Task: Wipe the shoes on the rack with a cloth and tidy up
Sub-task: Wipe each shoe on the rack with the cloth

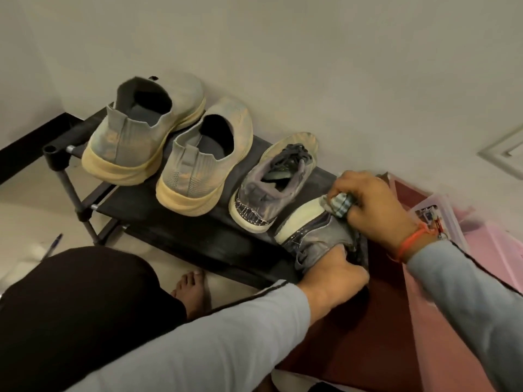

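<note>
Head view: at four o'clock on the rack [158,222], the left hand [336,274] grips the laced shoe [314,236] tipped on its side, while the right hand [376,205] pinches a bunched cloth [341,205] against its sole. Its mate [271,179] stands just beside; two knit slip-ons [169,142] wait at ten o'clock. I judge wiping underway, tidying still ahead.
</note>
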